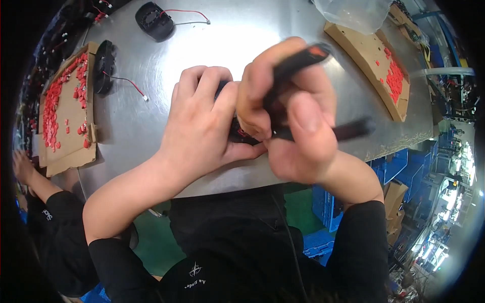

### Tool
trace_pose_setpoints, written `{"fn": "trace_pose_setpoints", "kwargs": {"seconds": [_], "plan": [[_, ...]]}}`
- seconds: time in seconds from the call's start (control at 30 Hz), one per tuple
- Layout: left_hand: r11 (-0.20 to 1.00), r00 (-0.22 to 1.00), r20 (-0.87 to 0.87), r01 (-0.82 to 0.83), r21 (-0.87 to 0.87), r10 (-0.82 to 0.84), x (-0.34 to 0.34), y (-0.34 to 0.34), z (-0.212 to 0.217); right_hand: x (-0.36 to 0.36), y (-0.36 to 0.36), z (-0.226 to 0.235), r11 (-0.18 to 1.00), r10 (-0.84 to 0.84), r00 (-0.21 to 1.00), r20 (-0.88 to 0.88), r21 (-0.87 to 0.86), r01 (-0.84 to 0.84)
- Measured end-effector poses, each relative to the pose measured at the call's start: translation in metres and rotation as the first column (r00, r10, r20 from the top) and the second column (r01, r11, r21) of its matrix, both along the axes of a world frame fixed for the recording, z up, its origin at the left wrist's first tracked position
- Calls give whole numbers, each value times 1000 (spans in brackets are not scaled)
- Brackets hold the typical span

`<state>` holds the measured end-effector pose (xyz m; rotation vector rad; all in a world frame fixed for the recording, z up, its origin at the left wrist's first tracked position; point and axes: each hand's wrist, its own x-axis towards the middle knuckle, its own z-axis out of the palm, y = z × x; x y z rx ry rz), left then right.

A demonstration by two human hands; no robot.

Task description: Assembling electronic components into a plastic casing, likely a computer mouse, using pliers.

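Observation:
At the middle of the metal table (129, 131), my left hand (199, 118) is closed round a dark part (235, 132), pressing it down. Most of that part is covered by my fingers, with a bit of red showing. My right hand (303, 121), slightly blurred, is wrapped round a pair of black-handled pliers (303, 59). One handle has an orange mark near its end; the other sticks out to the right. The jaws are hidden beside the dark part, so I cannot tell whether they touch it.
Two black fan units, one at the back (154, 22) and one at the left (104, 68), trail red-and-dark wires. Cardboard trays of small red pieces lie left (76, 146) and right (348, 55). A clear plastic container (353, 12) stands behind. Another person's hand (22, 166) shows far left.

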<state>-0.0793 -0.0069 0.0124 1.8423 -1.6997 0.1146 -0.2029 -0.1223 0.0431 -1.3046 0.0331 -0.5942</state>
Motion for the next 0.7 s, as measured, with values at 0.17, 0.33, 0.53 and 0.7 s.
{"fn": "trace_pose_setpoints", "kwargs": {"seconds": [0.17,0.33,0.53,0.7], "plan": [[976,888,-447,179,123,-106,7,-6,-18,19,-1,3,981,151,987,54,-133,-142],[973,865,-485,204,107,-128,7,-3,-18,26,-10,1,952,306,952,-28,33,-305],[969,819,-529,248,-17,-219,19,3,-15,45,-10,7,905,424,904,-47,38,-423],[1000,996,82,20,-9,-19,14,10,1,34,-31,-1,908,400,915,63,112,-404]]}}
